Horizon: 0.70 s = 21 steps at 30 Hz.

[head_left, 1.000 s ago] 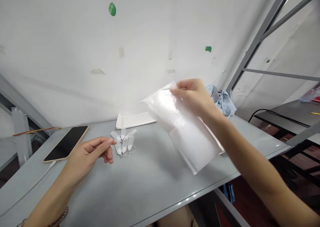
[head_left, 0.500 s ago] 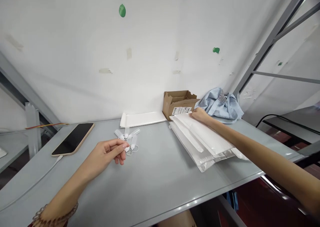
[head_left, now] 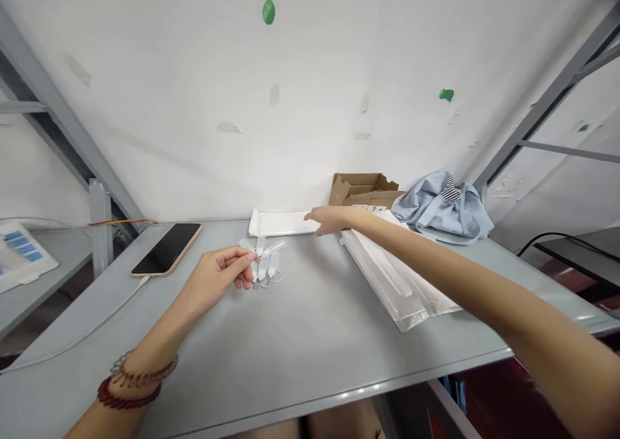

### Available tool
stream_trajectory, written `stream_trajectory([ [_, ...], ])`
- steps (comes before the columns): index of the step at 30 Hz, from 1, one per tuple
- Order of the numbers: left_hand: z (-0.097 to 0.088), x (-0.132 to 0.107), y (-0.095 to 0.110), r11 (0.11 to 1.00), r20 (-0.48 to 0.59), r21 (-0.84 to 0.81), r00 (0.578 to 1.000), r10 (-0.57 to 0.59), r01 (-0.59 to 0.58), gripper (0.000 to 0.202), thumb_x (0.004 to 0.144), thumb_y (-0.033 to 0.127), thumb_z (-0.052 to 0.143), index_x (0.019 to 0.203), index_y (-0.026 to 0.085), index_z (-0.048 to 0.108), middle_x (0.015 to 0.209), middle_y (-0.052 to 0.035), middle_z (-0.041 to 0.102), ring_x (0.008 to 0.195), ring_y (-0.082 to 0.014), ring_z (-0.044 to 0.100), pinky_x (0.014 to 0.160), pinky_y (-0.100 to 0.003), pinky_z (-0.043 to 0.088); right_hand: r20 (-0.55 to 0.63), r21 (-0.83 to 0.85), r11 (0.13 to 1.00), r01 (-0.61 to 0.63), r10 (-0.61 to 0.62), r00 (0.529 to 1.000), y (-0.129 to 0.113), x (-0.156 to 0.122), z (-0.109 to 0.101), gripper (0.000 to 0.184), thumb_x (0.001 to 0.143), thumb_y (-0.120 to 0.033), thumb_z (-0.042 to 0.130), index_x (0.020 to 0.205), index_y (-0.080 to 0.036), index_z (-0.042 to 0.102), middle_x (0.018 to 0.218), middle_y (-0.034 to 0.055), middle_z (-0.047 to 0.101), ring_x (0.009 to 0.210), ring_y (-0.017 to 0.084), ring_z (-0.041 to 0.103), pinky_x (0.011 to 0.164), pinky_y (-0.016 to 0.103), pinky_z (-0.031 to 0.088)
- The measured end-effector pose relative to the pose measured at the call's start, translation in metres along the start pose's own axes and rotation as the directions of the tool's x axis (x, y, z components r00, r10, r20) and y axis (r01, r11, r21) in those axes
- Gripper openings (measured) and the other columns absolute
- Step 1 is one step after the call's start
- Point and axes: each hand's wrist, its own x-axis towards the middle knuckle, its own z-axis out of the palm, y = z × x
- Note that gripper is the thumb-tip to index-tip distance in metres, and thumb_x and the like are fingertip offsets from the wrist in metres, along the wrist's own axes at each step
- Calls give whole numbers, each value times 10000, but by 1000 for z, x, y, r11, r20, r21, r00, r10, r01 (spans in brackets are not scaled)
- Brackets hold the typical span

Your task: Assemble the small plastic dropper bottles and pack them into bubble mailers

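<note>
My left hand is closed in a pinch on a bunch of small white tags on a ring, which lies on the grey table. My right hand reaches across the table with fingers stretched out and empty, its tips at the near end of a flat white tray by the wall. My right forearm passes over a stack of white plastic bags lying flat on the right side of the table.
A phone on a white cable lies at the left. A brown cardboard box and a light blue cloth sit against the wall. Grey shelf struts rise at both sides; a second table with a black cable stands to the right.
My right hand laid the white bag on the stack, let go, then moved left to the white tray. My left hand closed on the tags.
</note>
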Motion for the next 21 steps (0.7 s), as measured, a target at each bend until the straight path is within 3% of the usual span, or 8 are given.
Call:
stream_trajectory([
  [3,-5,4,-5,999,-70,33,997,26,-24,237,792,390,568,756,162,620,579,15,613,517,-132,581,537,-239,453,117,7,999,54,-54,992,-25,40,13,324,901,-322,540,1181,-160,530,1171,81,564,981,197,590,819,404,512],
  [7,-10,5,-8,997,-122,68,991,52,-44,245,803,391,557,776,157,622,587,14,618,518,-125,580,540,-233,456,102,-41,999,29,-25,994,-46,64,30,330,896,-321,548,1177,-148,533,1169,89,564,986,201,589,824,403,509],
  [13,-8,2,-5,993,-156,103,985,68,-52,241,802,399,560,778,172,638,589,14,620,527,-126,582,551,-238,469,36,-74,997,-11,14,999,-51,67,37,335,894,-320,552,1176,-140,535,1172,97,562,992,204,587,829,401,506],
  [21,-2,7,-14,992,-108,114,992,64,-52,246,807,405,549,764,173,618,585,18,619,518,-131,584,538,-239,461,-17,-84,995,-51,50,999,-48,62,39,335,895,-322,549,1177,-140,534,1171,96,563,990,205,587,828,403,507],
])
